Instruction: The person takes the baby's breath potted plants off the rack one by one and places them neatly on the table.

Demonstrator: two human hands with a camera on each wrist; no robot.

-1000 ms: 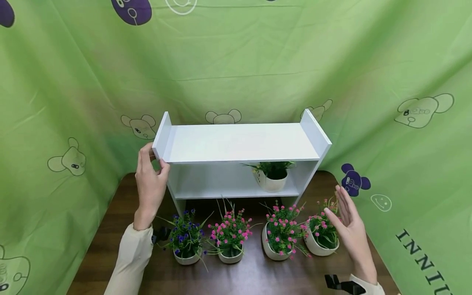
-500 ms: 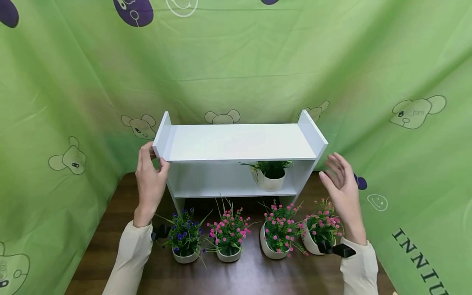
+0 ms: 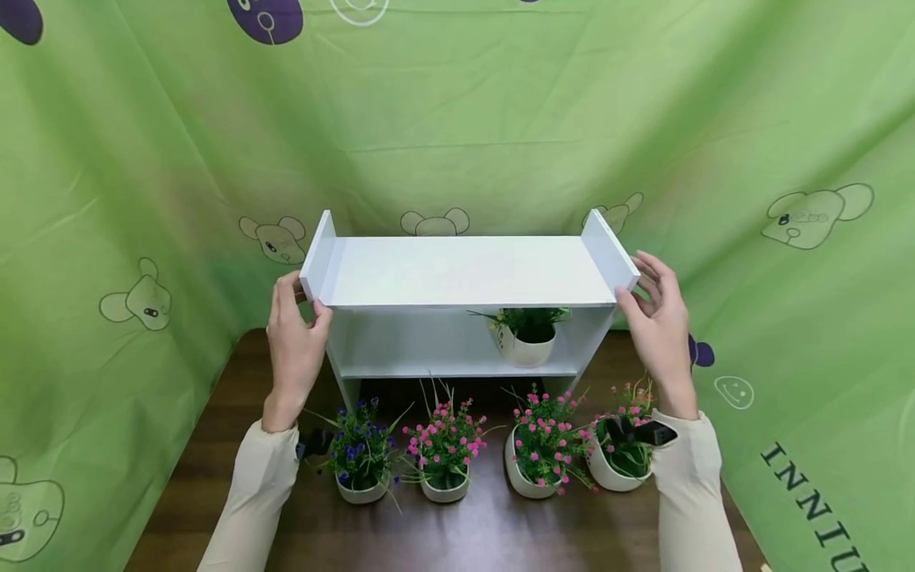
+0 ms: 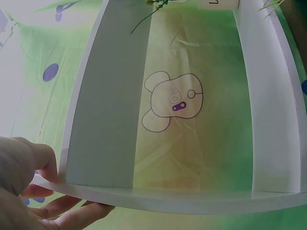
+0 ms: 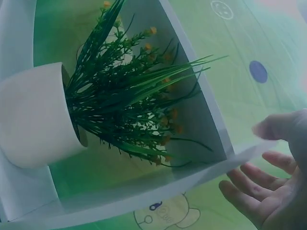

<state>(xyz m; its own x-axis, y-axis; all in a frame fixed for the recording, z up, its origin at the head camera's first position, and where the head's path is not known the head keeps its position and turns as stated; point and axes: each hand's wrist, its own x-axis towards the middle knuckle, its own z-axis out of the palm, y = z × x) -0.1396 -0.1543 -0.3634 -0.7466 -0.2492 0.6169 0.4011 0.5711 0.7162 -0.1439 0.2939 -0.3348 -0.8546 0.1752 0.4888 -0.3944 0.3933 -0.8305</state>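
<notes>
A white two-tier shelf (image 3: pixel 457 270) stands on the table, with raised side panels above its top board. My left hand (image 3: pixel 295 349) grips its left side panel, thumb at the front edge and fingers along the outer face, as the left wrist view also shows. At the right side panel, my right hand (image 3: pixel 656 330) holds the edge with thumb in front and fingers outside. A white pot (image 5: pixel 36 115) with grassy leaves and small orange flowers stands on the lower board's right half. The top board carries nothing.
In front of the shelf stand a blue-flowered pot plant (image 3: pixel 362 453) and pink-flowered pot plants (image 3: pixel 445 449), (image 3: pixel 539 445), (image 3: pixel 622 445) in a row. They rest on a dark wooden table (image 3: pixel 457 540). A green printed curtain (image 3: pixel 457 103) hangs behind and on both sides.
My right hand has moved up from beside the rightmost pink plant to the shelf's right side panel. My left hand keeps its grip on the left panel.
</notes>
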